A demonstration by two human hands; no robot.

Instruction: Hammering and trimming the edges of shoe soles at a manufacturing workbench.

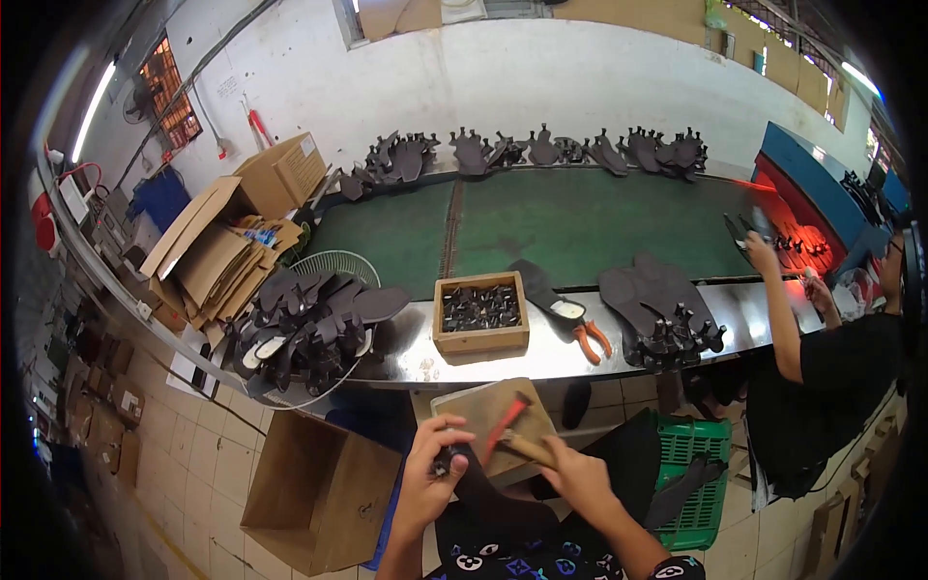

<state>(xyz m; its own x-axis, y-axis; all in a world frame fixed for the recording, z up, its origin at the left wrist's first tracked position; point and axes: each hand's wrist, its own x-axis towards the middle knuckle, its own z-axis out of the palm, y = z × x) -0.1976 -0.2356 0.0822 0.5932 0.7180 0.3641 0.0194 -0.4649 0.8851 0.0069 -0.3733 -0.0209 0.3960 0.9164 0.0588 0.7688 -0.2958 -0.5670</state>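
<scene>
My left hand [435, 466] is closed around the end of a dark sandal sole [503, 512], with a small black knob-like piece showing at its fingers. The sole hangs down over my lap. My right hand [580, 476] grips the wooden handle of a hammer [530, 449] with a red head, slightly blurred, held over a worn square block [474, 401] beside my left hand. On the metal bench ahead, a wooden box [480, 342] holds many small black parts. Right of it lie a single dark sole [535, 286] and orange-handled pliers [592, 341].
A wire basket [333, 266] heaped with soles stands at left, above an open cardboard box [319, 493]. Stacked soles [652, 300] lie right of the pliers. A green conveyor [570, 227] runs behind. At right, a co-worker [822, 367] reaches toward a red-lit blue machine [822, 188]; a green crate [694, 454] stands nearby.
</scene>
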